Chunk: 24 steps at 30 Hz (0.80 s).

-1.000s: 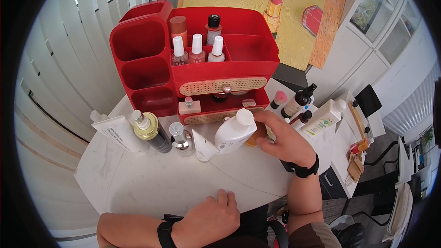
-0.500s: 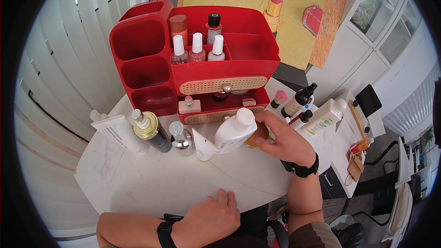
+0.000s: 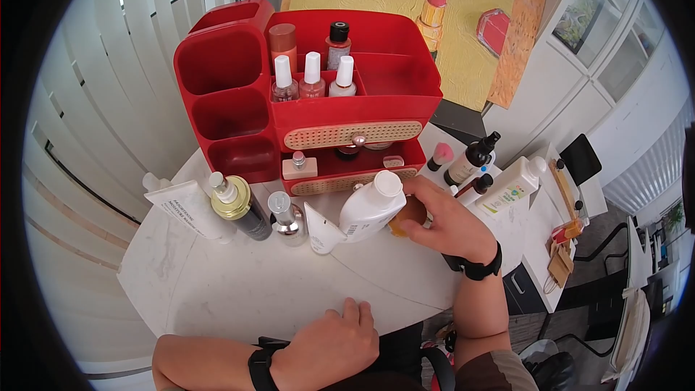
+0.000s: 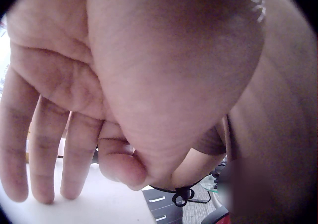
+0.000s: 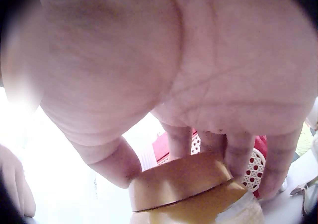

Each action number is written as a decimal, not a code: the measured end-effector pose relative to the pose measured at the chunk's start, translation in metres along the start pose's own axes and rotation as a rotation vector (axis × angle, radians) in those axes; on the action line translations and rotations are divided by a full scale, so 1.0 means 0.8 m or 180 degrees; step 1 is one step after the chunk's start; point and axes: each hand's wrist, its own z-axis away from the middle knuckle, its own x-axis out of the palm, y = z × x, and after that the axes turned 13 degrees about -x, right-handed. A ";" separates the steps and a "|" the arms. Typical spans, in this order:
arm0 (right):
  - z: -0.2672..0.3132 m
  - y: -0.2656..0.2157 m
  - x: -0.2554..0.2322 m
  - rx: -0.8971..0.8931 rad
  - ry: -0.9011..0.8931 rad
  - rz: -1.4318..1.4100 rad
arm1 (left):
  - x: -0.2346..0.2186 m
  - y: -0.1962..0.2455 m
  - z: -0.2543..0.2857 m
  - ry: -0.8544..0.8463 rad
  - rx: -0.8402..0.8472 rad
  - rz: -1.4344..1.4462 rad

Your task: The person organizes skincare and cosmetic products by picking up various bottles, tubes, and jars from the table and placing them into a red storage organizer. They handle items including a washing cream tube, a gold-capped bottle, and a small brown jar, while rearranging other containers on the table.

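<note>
My right hand (image 3: 455, 221) grips a jar with a golden-brown lid (image 5: 181, 182), thumb on one side and fingers curled round the other. The jar leans in the right wrist view, and its lower part is cut off by the frame. In the head view its amber side (image 3: 411, 217) shows between thumb and forefinger, just right of a white capped bottle (image 3: 373, 206). My left hand (image 3: 329, 347) rests by the table's front edge, holding nothing, its fingers (image 4: 44, 154) loosely extended over the white top.
Behind stands a red organizer (image 3: 355, 111) with nail polish bottles and a drawer pulled out. Left of the white bottle are a small white tube (image 3: 322, 235), a silver-capped bottle (image 3: 287, 221), a gold-collared bottle (image 3: 242, 210) and a larger tube (image 3: 190, 210). Several bottles and a pink brush (image 3: 440, 156) stand right.
More of the jar's brown lid shows between my right thumb and fingers than a second ago. My left hand stays where it was.
</note>
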 end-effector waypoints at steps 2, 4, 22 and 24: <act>-0.001 -0.001 0.000 0.0007 0.0014 0.0012 | 0.001 0.000 0.000 0.0012 0.0003 -0.0010; -0.002 -0.002 0.000 -0.0069 0.0064 0.0030 | 0.002 0.000 0.001 0.0064 0.0007 -0.0006; -0.001 0.000 0.003 -0.0149 0.0072 0.0321 | 0.003 -0.001 0.001 0.0050 0.0004 0.0012; 0.000 -0.001 0.004 -0.0141 0.0083 0.0312 | 0.002 -0.001 0.001 0.0032 -0.0009 0.0017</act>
